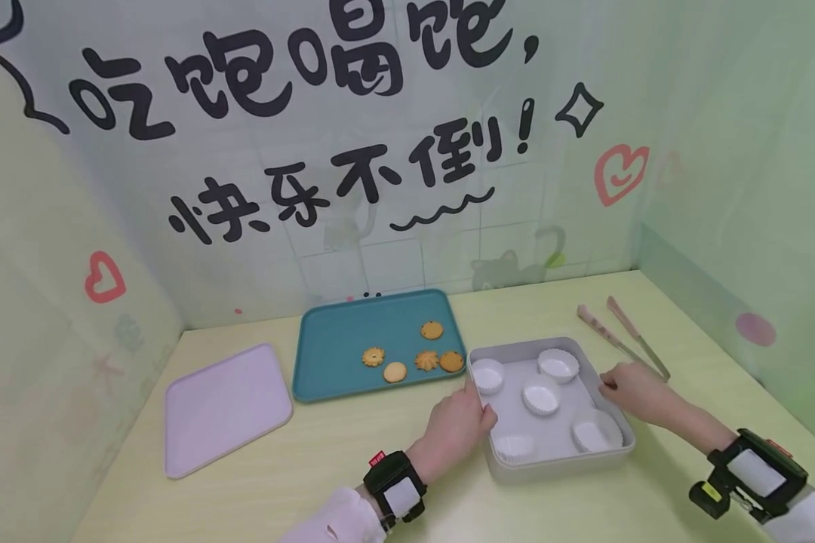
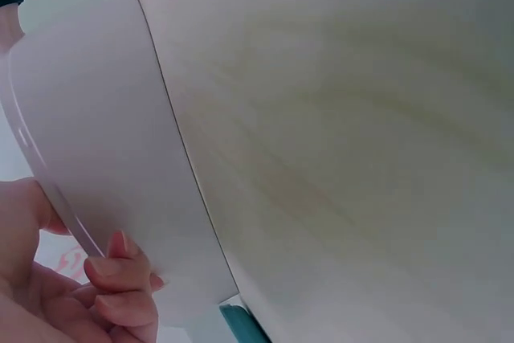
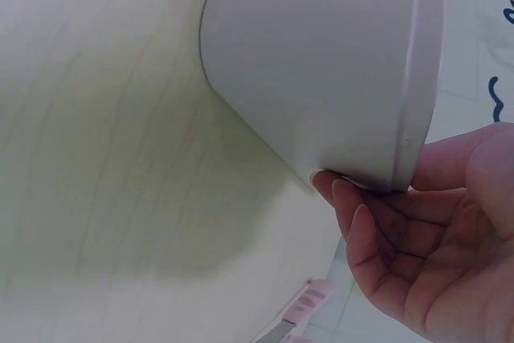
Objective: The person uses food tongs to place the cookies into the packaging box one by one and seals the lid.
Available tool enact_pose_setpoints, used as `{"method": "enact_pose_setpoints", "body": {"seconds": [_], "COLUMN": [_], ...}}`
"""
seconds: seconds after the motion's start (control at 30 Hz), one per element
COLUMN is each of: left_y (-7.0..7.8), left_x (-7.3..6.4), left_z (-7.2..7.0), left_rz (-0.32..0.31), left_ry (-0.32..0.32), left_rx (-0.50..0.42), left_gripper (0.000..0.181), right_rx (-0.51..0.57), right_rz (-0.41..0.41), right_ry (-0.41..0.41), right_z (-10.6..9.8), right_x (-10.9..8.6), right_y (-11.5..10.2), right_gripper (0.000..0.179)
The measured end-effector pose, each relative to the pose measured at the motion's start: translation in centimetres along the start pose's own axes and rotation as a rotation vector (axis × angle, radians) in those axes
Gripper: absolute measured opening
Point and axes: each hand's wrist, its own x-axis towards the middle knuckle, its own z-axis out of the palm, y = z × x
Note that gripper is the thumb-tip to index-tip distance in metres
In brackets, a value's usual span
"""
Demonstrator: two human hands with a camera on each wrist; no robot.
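Observation:
A pale grey rectangular box (image 1: 550,473) with a raised rim stands on the table, right of the middle. Several white fluted paper cups (image 1: 540,396) sit spread inside it. My left hand (image 1: 451,434) grips its left side, thumb over the rim; the left wrist view shows the curled fingers (image 2: 124,279) against the outer wall. On the opposite side my right hand (image 1: 641,394) holds the right wall, with fingertips (image 3: 325,182) near its lower edge in the right wrist view. The cups are out of sight in both wrist views.
A teal tray (image 1: 339,332) with several cookies (image 1: 426,360) lies behind and left of the box. Further left is a lilac tray (image 1: 227,411). A metal utensil like tongs, with pink handles (image 1: 601,324), lies beyond my right hand. Printed walls border the table's back and sides.

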Motion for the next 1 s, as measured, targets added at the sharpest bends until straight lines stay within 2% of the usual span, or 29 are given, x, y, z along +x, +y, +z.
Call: {"method": "enact_pose_setpoints", "body": {"seconds": [0.23,0.47,0.73,1.0], "left_y": [0.1,-0.4,-1.3,-2.4], "left_x": [-1.4,-2.9,-4.7,-5.8], "left_z": [-0.6,-1.6,-3.2,-4.9], "left_rz": [-0.014,-0.034,-0.029,-0.08], "left_ry": [0.004,0.014,0.037,-0.003], "left_rx": [0.068,0.062,0.076,0.08], "left_gripper": [0.016,0.015,0.014,0.013], "right_rx": [0.05,0.059,0.105,0.115], "right_rz": [0.025,0.004,-0.01,-0.034], "right_ry": [-0.031,-0.017,-0.046,-0.057], "right_z": [0.3,0.8,1.6,2.3], "right_x": [-0.7,-0.6,-0.4,0.4], "right_y": [-1.3,-2.9,-4.9,-7.0], "right_gripper": [0.039,0.039,0.038,0.039]}}
